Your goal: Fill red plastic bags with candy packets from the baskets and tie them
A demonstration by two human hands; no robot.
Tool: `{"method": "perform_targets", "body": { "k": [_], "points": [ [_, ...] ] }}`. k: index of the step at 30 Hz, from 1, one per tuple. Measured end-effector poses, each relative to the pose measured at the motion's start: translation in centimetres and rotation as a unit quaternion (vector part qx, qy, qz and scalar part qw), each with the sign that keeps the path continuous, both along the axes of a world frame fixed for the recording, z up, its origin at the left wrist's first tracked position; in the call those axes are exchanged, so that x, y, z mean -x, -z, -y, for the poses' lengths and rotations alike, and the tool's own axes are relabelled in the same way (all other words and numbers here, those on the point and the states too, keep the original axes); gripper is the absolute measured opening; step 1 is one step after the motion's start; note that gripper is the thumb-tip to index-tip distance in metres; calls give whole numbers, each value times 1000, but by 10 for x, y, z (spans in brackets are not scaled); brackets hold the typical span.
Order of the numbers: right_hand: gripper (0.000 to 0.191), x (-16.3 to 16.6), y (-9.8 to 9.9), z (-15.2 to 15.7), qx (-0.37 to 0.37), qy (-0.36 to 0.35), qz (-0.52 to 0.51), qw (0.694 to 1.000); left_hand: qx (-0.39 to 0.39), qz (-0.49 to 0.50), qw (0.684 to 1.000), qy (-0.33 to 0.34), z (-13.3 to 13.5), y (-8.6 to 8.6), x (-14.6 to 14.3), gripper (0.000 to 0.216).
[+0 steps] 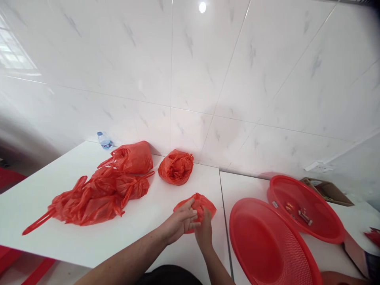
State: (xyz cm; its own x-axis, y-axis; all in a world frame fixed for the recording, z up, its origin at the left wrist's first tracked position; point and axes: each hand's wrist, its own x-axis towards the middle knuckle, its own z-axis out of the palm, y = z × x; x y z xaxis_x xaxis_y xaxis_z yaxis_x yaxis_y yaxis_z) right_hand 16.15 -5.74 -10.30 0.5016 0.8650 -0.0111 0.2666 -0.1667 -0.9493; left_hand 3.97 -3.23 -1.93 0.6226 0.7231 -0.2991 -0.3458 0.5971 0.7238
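Note:
A small red plastic bag (198, 202) lies on the white table (44, 190) near its right edge. My left hand (179, 222) rests on the bag's near side, fingers bent and pinching its plastic. My right hand (204, 231) meets it from the right, fingers closed on the same bag. Both forearms come in from the bottom of the view.
A heap of filled, knotted red bags (97, 192) lies at the table's left, another red bag (176, 166) near the tiled wall, a water bottle (104, 140) behind. Two red mesh baskets (267, 245) (308, 209) sit on the adjoining table at right, beside a cardboard box (329, 190).

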Motion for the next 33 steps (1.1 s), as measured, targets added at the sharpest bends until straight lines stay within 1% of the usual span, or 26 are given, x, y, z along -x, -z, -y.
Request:
{"method": "perform_targets", "body": {
  "k": [2, 3, 4, 5, 7, 9, 10, 11, 12, 13, 14, 15, 16, 17, 18, 19, 20, 21, 22, 23, 24, 25, 27, 29, 31, 33],
  "points": [
    [18, -17, -4, -1, 54, -11, 10, 998, -87, -81, 993, -15, -3, 1, 7, 76],
    [17, -27, -6, -1, 77, -17, 15, 997, -145, -146, 978, -37, -8, 3, 13, 78],
    [17, -37, -7, 1, 91, -21, 20, 995, -205, -222, 951, -62, -14, 7, 20, 78],
    [17, -47, -9, 2, 97, -22, 26, 995, -261, -302, 912, -91, -20, 11, 28, 76],
    [19, -66, -12, 3, 110, -23, 46, 993, -336, -440, 822, -132, -35, 20, 46, 66],
    [22, -78, -20, 2, 133, -24, 66, 989, -358, -539, 750, -138, -49, 24, 62, 49],
    [21, -81, -27, 1, 146, -25, 69, 987, -356, -572, 728, -129, -54, 22, 68, 37],
    [21, -82, -38, 1, 154, -27, 64, 986, -351, -591, 716, -122, -57, 18, 73, 26],
    [21, -82, -53, 3, 150, -23, 54, 987, -352, -591, 715, -125, -59, 11, 76, 19],
    [21, -79, -70, 7, 130, -11, 43, 990, -364, -574, 719, -146, -59, 2, 77, 17],
    [23, -76, -90, 13, 86, 12, 31, 996, -390, -543, 719, -190, -57, -9, 77, 17],
    [26, -72, -110, 21, 19, 53, 37, 998, -426, -500, 709, -257, -53, -21, 76, 19],
    [29, -69, -129, 29, -57, 93, 63, 992, -472, -456, 675, -336, -49, -32, 75, 22],
    [33, -66, -145, 37, -146, 140, 102, 974, -508, -418, 626, -418, -45, -41, 74, 28],
    [37, -65, -156, 43, -248, 200, 139, 938, -532, -386, 583, -478, -42, -47, 72, 37],
    [41, -65, -161, 47, -321, 225, 180, 902, -546, -369, 563, -498, -40, -51, 71, 43],
    [40, -67, -161, 47, -355, 219, 210, 884, -551, -367, 575, -480, -39, -50, 70, 43],
    [34, -69, -154, 44, -342, 179, 224, 895, -545, -378, 618, -421, -40, -46, 70, 37],
    [25, -72, -144, 39, -284, 108, 218, 927, -521, -395, 679, -333, -41, -38, 71, 27],
    [15, -76, -130, 33, -184, 24, 180, 966, -478, -412, 739, -235, -42, -29, 72, 16],
    [14, -80, -116, 28, -68, -57, 117, 989, -418, -422, 791, -146, -43, -18, 74, 13],
    [18, -85, -100, 24, 16, -100, 50, 994, -352, -427, 828, -94, -43, -6, 77, 15],
    [22, -93, -74, 24, 91, -110, -48, 989, -264, -424, 864, -58, -38, 16, 84, 18],
    [23, -100, -54, 33, 106, -95, -106, 984, -222, -404, 887, -33, -28, 30, 89, 17],
    [23, -105, -41, 45, 121, -88, -143, 978, -194, -386, 901, -22, -19, 38, 89, 17],
    [22, -109, -33, 53, 130, -62, -182, 973, -164, -381, 909, -34, -14, 40, 85, 20]
  ]
}}
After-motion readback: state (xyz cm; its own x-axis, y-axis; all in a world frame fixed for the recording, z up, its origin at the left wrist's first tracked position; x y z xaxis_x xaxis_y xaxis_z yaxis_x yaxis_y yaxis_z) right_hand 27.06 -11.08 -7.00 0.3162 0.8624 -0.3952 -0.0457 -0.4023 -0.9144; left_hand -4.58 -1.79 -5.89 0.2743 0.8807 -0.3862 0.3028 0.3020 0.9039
